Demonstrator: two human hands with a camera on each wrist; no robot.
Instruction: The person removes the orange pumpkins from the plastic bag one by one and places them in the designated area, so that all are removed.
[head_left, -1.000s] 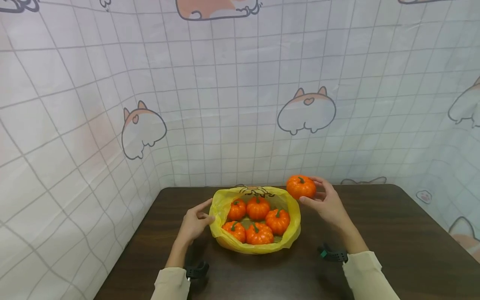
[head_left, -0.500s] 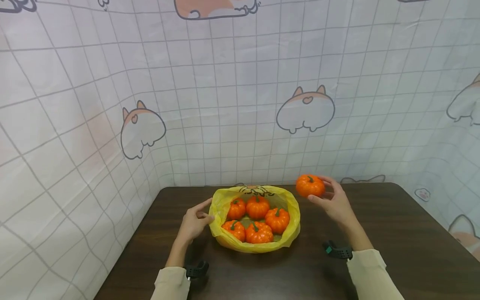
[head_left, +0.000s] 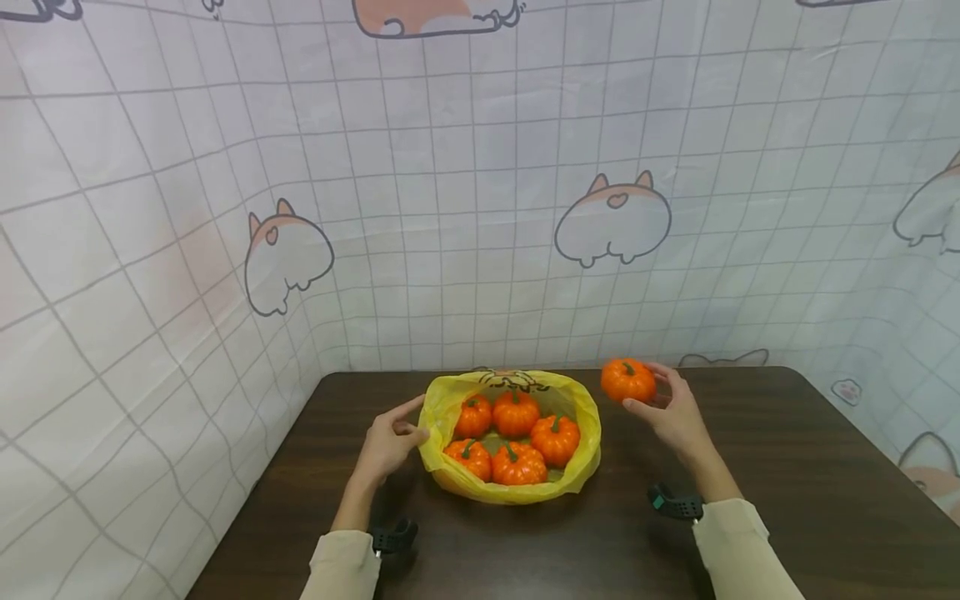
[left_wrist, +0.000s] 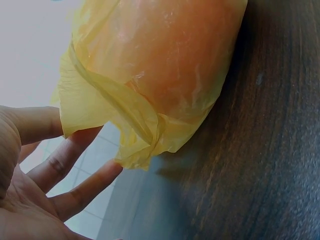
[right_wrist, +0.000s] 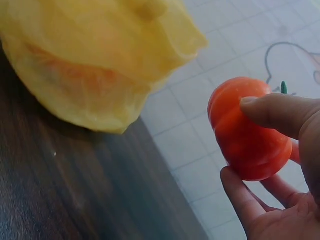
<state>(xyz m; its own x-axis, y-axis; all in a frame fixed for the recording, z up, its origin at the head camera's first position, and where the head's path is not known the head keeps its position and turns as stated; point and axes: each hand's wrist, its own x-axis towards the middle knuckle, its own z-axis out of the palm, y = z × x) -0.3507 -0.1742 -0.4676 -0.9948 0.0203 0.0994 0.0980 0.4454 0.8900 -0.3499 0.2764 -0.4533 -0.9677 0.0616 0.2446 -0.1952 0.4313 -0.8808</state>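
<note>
A yellow plastic bag [head_left: 510,495] stands with its mouth spread wide on the table, several small orange pumpkins with green stems inside, such as one front pumpkin [head_left: 519,464]. At its left side my left hand [head_left: 386,450] holds the rim between thumb and fingers; in the left wrist view, fingertips [left_wrist: 112,169] meet the crumpled yellow edge. Right of the bag, my right hand [head_left: 672,417] grips another small pumpkin [head_left: 628,381] between thumb and fingers, raised above the table. The right wrist view has the thumb across this pumpkin [right_wrist: 245,135], stem pointing away from the bag.
The dark wood-grain table [head_left: 517,554] ends at a back edge just behind the bag. White grid-patterned cloth [head_left: 480,208] with cartoon animals hangs behind and along both sides. A black band [head_left: 395,539] sits on the left wrist, another band [head_left: 677,503] on the right.
My right hand has carried its pumpkin rightward, away from the bag's rim, and then slightly lower. The left hand and the bag stay in place.
</note>
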